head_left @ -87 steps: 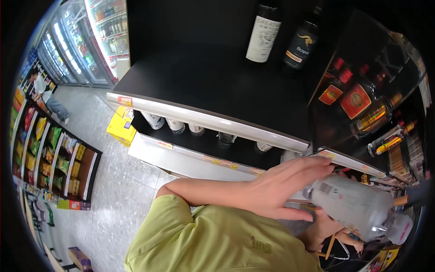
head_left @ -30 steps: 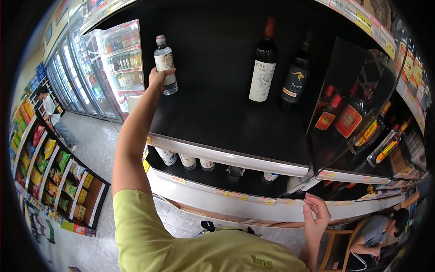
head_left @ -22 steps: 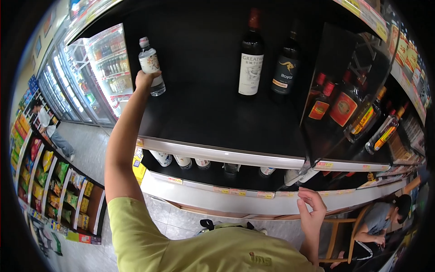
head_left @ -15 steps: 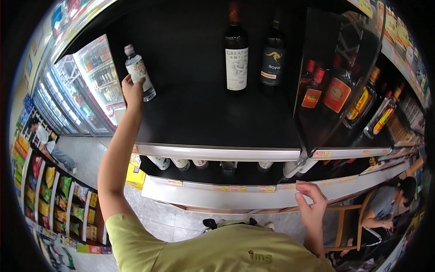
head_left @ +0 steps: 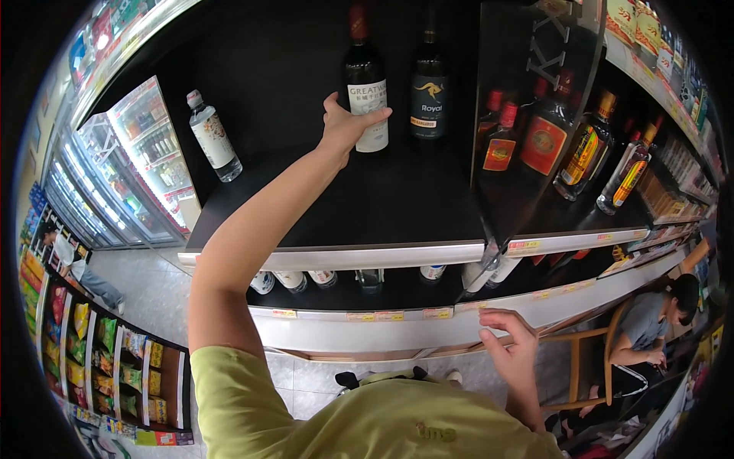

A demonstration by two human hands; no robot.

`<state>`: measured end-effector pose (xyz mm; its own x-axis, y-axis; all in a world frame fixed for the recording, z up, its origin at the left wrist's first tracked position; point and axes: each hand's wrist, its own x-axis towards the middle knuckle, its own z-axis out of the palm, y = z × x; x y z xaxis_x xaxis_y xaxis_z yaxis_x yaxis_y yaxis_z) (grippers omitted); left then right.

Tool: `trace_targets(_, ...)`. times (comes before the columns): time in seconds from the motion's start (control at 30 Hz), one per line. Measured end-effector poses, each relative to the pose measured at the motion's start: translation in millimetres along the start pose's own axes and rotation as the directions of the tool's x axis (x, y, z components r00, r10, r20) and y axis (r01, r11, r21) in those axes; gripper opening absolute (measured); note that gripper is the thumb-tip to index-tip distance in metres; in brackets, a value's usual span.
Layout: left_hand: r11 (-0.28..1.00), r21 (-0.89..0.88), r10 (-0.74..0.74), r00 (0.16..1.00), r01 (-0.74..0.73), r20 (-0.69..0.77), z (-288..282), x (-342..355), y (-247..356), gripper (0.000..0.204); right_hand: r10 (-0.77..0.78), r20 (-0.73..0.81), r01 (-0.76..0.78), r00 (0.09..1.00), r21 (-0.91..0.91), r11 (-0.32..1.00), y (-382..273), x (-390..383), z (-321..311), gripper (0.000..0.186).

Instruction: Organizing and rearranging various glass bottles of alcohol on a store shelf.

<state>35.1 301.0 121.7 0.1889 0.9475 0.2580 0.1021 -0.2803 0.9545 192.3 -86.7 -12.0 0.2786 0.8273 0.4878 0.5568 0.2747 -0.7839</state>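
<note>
Left hand reaches up onto the black top shelf, fingers curled round the lower body of a dark wine bottle with a white label, thumb on the label's right edge; the hand grips it. Bottle stands upright at the shelf's back, just beside a second dark bottle with a black label. A clear plastic bottle stands alone, well apart at the shelf's left end. Right hand hangs low, open, fingertips touching the white edge strip of the lower shelf. Red-labelled liquor bottles fill the compartment to the right. Seated person at far right.
</note>
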Motion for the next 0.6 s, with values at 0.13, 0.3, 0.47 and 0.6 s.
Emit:
trace_targets(0.13, 1.000, -0.002, 0.028, 0.996, -0.028, -0.081, 19, 34, -20, 0.116, 0.082, -0.108, -0.082, 0.991, 0.011, 0.997, 9, -18, -12, 0.018)
trace_targets(0.3, 0.999, 0.013, 0.047, 0.994, -0.046, -0.102, 24, 40, -23, 0.098, 0.208, -0.200, -0.206, 0.957, 0.031, 0.978, 16, -30, -27, 0.023)
trace_targets(0.47, 0.992, -0.063, 0.104, 0.992, -0.108, -0.077, 22, 28, -16, 0.090, 0.178, -0.202, -0.178, 0.963, 0.017, 0.984, 17, -27, -34, 0.021)
trace_targets(0.6, 0.987, -0.058, 0.148, 0.988, -0.150, -0.037, 3, 15, -15, 0.088, 0.120, -0.206, -0.124, 0.971, -0.006, 0.992, 16, -20, -32, 0.020)
